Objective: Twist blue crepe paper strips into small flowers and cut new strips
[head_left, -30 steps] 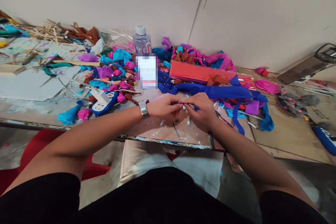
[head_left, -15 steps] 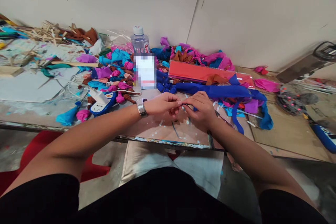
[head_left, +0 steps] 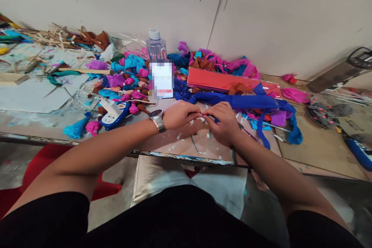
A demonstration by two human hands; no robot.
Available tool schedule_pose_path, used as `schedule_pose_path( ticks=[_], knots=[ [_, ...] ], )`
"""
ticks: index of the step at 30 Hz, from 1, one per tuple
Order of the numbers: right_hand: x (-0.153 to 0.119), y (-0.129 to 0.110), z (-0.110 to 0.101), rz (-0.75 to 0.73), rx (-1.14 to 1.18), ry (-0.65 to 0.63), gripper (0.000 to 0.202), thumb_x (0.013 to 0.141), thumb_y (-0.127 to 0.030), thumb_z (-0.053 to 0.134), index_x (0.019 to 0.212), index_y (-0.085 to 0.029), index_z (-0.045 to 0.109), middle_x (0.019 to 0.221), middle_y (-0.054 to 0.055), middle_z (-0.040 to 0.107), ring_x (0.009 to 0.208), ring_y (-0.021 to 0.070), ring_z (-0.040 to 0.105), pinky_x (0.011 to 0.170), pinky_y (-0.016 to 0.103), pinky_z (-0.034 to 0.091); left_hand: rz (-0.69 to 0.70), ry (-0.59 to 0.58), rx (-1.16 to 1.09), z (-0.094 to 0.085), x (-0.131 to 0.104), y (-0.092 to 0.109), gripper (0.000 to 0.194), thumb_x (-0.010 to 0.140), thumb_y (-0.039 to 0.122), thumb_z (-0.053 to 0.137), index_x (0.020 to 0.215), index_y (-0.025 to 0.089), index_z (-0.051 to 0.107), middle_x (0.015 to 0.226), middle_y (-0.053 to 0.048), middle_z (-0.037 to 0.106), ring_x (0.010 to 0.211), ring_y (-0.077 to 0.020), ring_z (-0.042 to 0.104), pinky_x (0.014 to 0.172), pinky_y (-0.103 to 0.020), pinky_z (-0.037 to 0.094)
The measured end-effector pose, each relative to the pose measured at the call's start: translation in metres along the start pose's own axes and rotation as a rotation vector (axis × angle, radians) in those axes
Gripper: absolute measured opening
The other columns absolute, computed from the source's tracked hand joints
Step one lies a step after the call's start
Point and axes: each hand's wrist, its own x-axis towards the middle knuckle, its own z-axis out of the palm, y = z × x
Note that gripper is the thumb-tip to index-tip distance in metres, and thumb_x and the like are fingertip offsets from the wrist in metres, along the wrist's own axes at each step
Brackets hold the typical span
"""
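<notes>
My left hand (head_left: 182, 114), with a metal watch (head_left: 157, 119) on its wrist, is closed, its thumb and fingertips pinched together. Its tips meet those of my right hand (head_left: 222, 121) just above the table's front part. Between the curled thumb and fingers of my right hand shows a small bit of dark blue fabric (head_left: 216, 119). Whatever the left fingertips pinch is too small to make out. Right behind the hands lies a long blue fabric strip (head_left: 241, 100), its end hanging down toward the right forearm.
A lit phone (head_left: 161, 79) leans before a water bottle (head_left: 157, 48). Rolled fabric pieces (head_left: 116, 81) pile up at the left, near a blue-and-white power socket (head_left: 114, 118). Red sheets (head_left: 221, 79) lie behind the strip. Green-handled pliers (head_left: 55, 79) rest further left; cardboard (head_left: 316, 143) lies right.
My left hand has rolled over, turning its back and the watch face upward, with its fingers more tucked in. My right hand stays nearly in place, the fingertips still meeting.
</notes>
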Motion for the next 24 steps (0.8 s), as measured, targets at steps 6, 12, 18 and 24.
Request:
schedule_pose_path(
  ticks=[6,12,18,24],
  knots=[
    [-0.0012,-0.001,0.0016,0.028,0.065,-0.037,0.006,0.101,-0.03,0.065,0.101,-0.025,0.067,0.094,0.004,0.076,0.091,0.0235,0.068,0.091,0.045,0.044,0.219,0.045,0.23,0.0042,-0.0024,-0.0045,0.038,0.111,0.039,0.046,0.1,0.019,0.077,0.087,-0.004,0.079,0.078,-0.0154,0.072,0.065,-0.029,0.041],
    [0.0009,-0.0051,0.0021,0.04,0.091,-0.061,0.006,0.102,-0.027,0.058,0.1,-0.023,0.061,0.093,0.005,0.071,0.092,0.024,0.064,0.088,0.042,0.044,0.259,0.091,0.255,0.0054,-0.0024,-0.0009,0.038,0.112,0.04,0.044,0.101,0.02,0.076,0.087,-0.003,0.079,0.076,-0.0148,0.073,0.063,-0.028,0.041],
    [-0.0006,0.0006,0.0038,0.018,0.106,0.002,0.004,0.1,-0.029,0.066,0.102,-0.025,0.065,0.094,0.003,0.075,0.09,0.0232,0.067,0.087,0.042,0.047,0.206,0.07,0.215,0.002,-0.0022,0.0023,0.035,0.11,0.036,0.045,0.098,0.019,0.073,0.084,-0.003,0.078,0.076,-0.0164,0.072,0.063,-0.029,0.042],
    [-0.0005,-0.0008,0.0026,0.017,0.102,-0.008,0.005,0.103,-0.03,0.065,0.104,-0.025,0.066,0.097,0.004,0.076,0.092,0.0235,0.067,0.089,0.042,0.047,0.194,0.052,0.193,0.0026,-0.0015,-0.0016,0.038,0.111,0.038,0.044,0.097,0.019,0.074,0.087,-0.004,0.079,0.078,-0.0172,0.073,0.065,-0.03,0.041]
  ],
)
